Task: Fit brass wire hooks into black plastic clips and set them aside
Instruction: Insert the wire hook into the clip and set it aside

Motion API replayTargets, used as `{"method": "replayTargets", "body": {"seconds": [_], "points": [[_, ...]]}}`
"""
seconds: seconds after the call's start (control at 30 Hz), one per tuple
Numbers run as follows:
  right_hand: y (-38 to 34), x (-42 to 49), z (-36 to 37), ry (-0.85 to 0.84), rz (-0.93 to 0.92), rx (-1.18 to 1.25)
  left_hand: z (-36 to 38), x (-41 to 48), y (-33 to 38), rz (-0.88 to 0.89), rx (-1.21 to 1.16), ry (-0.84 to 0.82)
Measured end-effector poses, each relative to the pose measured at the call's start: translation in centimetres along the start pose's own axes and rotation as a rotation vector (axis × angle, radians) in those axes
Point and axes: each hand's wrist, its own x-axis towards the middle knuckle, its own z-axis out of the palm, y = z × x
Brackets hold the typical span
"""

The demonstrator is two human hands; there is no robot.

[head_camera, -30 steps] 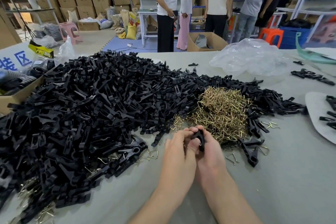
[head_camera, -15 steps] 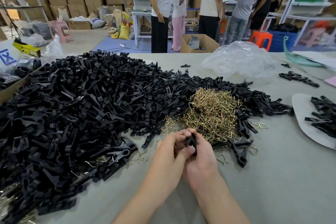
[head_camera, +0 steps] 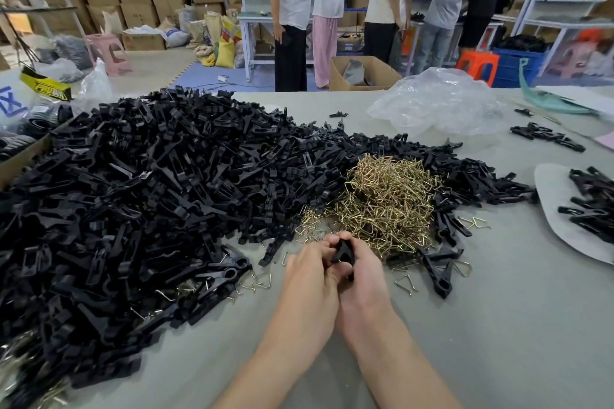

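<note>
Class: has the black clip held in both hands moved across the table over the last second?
No. The black clip stays at the near edge of the brass hook pile.

Huge black clip pile [head_camera: 149,209], smaller brass hook tangle [head_camera: 385,206]
The clips heap across the left and centre of the frame. The shiny hooks bunch up centre-right, touching them. One single clip [head_camera: 342,252] is held at lower centre, partly hidden.
</note>
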Motion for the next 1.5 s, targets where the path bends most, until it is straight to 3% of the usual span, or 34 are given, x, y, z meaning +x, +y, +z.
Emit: {"method": "replayTargets", "body": {"seconds": [0.67, 0.93, 1.3, 1.5], "points": [[0.9, -0.2, -0.5, -0.054, -0.114, -0.216, -0.3, -0.2, 0.0, -0.057, -0.02, 0.026], [-0.5, -0.5, 0.0, -0.15, -0.089, -0.287, -2.0, 0.4, 0.4, -0.042, -0.387, 0.003], [-0.7, -0.3, -0.8, -0.178, -0.094, -0.366, -1.9, -0.4, 0.9, -0.044, -0.406, 0.011], [-0.4, -0.4, -0.8, -0.167, -0.125, -0.422, -1.3, -0.4, 0.5, -0.02, -0.163, 0.168]]}}
